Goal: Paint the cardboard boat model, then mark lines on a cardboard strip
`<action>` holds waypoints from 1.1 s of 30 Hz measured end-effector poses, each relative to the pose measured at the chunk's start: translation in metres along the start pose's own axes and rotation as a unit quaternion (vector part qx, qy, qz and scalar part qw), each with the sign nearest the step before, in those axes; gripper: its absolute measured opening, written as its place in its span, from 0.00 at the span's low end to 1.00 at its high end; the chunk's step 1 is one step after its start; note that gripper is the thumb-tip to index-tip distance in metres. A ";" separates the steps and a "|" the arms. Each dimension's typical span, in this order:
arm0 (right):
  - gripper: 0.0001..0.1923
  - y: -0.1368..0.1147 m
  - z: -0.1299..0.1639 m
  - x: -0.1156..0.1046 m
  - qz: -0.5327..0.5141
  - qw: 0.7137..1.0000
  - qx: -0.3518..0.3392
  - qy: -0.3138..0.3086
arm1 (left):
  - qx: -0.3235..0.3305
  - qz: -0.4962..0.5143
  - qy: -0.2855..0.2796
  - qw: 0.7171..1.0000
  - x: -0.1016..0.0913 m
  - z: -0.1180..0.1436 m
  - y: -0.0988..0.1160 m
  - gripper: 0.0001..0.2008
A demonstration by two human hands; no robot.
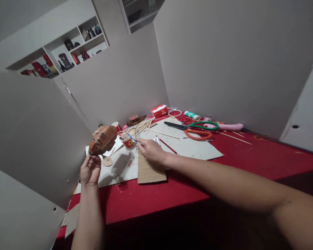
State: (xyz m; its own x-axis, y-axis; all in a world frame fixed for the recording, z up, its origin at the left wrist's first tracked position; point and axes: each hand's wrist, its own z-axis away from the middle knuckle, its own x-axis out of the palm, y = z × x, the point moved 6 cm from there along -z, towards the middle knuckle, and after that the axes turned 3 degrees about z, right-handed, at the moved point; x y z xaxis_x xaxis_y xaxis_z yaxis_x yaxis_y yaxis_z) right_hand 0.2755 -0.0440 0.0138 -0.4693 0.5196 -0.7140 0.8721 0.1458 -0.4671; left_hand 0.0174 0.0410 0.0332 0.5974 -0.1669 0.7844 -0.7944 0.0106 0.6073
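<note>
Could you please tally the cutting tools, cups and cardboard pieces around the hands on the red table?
Scissors: 2, green-handled and orange-handled
Pink-handled knife: 1
Red paper cups: 2, one by the right hand, one behind the brown model
Loose cardboard pieces on the table: 1, under the right hand
Total: 6

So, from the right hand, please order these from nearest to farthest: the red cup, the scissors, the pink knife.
From the right hand:
1. Red cup, just left of the fingertips.
2. Scissors, farther back and to the right, on the grey sheet.
3. Pink knife, beyond the scissors, near the wall.
</note>
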 end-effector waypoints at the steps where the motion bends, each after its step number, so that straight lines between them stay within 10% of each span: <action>1: 0.18 0.003 -0.003 -0.004 -0.020 1.000 0.006 0.017 | 0.013 -0.017 -0.008 1.000 0.001 0.000 0.001 0.03; 20: 0.13 0.046 -0.024 -0.038 -0.271 0.953 0.070 0.116 | 0.245 -0.398 -0.040 0.883 0.003 0.077 0.057 0.15; 33: 0.11 0.072 -0.010 -0.072 -0.298 0.938 0.100 0.145 | 0.265 -0.601 -0.235 0.717 0.065 0.123 0.014 0.03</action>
State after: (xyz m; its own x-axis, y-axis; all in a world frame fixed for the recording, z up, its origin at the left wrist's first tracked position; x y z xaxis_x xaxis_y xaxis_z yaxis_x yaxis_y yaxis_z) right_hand 0.3736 -0.0626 0.0361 -0.7828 0.6071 -0.1367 0.4100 0.3379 -0.8472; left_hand 0.0314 -0.0911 0.0770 0.8815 -0.0571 -0.4687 0.2576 -0.7736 0.5789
